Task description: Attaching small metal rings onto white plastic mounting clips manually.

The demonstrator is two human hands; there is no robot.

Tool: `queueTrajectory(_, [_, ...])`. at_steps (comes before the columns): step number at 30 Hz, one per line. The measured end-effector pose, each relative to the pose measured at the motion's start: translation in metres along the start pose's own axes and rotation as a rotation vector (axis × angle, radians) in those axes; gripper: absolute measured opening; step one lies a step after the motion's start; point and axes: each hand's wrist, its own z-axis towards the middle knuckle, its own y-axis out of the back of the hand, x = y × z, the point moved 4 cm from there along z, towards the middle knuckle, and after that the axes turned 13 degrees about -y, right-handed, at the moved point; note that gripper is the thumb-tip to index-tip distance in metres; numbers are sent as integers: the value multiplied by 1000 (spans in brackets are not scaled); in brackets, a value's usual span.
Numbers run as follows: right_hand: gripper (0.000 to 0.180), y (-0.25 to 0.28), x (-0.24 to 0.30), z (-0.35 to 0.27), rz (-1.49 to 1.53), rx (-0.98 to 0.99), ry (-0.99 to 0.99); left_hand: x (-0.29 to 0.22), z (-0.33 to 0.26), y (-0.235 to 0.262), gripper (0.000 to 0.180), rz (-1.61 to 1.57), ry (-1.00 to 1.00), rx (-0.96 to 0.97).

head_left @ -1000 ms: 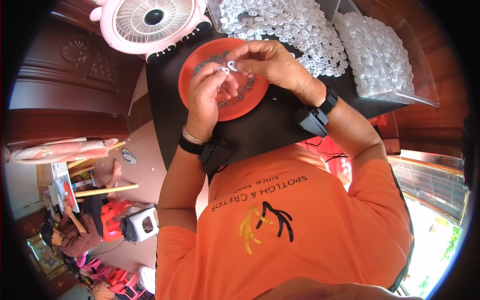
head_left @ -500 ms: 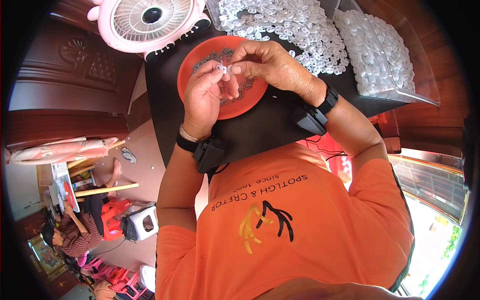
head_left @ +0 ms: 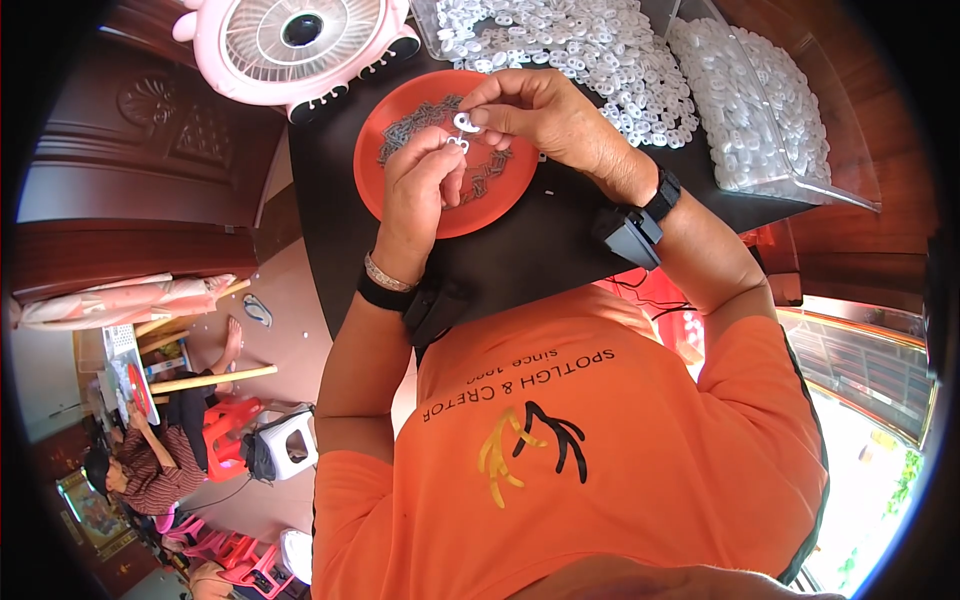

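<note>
Above a round orange-red dish point(head_left: 372, 180), my two hands are close together. My left hand point(head_left: 418, 180) pinches a small white plastic piece point(head_left: 458, 144) between thumb and forefinger. My right hand point(head_left: 545, 118) grips a white oval plastic piece with holes point(head_left: 466, 123) at its fingertips, just above the left hand's piece. Whether the two pieces touch is too small to tell. Under the hands, the dish holds many small grey metal parts point(head_left: 408, 128). Their exact kind I cannot make out.
Many loose white oval pieces point(head_left: 600, 60) spread over the black tabletop point(head_left: 570, 220) at the back right. Beside them a clear bin point(head_left: 765, 110) is full of more. A pink fan point(head_left: 305, 35) stands back left. Another person point(head_left: 160, 455) sits off to the left near stools.
My right hand has moved slightly up, and a white oval piece now shows clearly at its fingertips. My left hand has turned a little and shifted slightly right and down.
</note>
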Motion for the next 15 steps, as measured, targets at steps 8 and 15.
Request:
queueTrajectory(8, [13,0,0,0,-29,-9,14,1,0,0,20,44,-12,70])
queueTrajectory(15, [13,0,0,-1,-58,3,66,-2,0,-1,20,65,0,67])
